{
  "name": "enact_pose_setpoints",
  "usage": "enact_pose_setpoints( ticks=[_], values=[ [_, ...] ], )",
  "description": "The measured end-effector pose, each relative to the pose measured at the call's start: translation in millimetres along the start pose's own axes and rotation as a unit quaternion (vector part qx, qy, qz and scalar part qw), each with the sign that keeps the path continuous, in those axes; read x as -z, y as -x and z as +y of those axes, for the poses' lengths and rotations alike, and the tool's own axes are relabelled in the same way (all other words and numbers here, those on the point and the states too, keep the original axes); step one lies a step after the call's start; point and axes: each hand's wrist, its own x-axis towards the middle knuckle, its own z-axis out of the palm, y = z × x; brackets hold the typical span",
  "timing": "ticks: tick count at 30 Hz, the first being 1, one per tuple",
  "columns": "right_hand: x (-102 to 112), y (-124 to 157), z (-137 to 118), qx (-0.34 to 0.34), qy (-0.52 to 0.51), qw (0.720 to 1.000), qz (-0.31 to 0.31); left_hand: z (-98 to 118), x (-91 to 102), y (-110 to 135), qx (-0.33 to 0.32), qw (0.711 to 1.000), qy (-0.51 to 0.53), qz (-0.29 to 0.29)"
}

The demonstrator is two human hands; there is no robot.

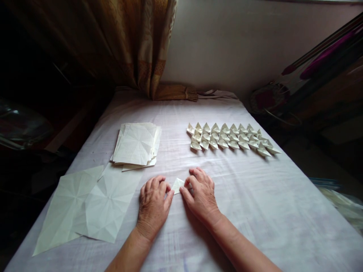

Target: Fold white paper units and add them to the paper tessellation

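Observation:
My left hand (154,202) and my right hand (200,192) rest side by side on a white cloth-covered table (255,211). Between their curled fingertips lies a small folded piece of white paper (178,184), pressed down on the cloth by both hands. Only a corner of that piece shows; the remainder is under my fingers.
A stack of creased square paper sheets (137,145) lies ahead to the left. Two larger creased sheets (93,204) lie flat at the near left. Several small folded paper pieces (231,139) stand in rows ahead to the right. A brown curtain (141,45) hangs at the far edge.

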Motion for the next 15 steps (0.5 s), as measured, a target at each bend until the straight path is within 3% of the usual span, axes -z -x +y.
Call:
enact_pose_setpoints(
  ticks=[9, 15],
  values=[
    [9, 1, 25, -0.010, 0.007, 1.000, 0.020, -3, -1.9, 0, -0.003, 1.000, 0.002, -0.002],
    [4, 4, 31, 0.051, -0.022, 0.996, 0.065, -5, -3.7, 1, -0.006, 1.000, 0.008, 0.007]
  ],
)
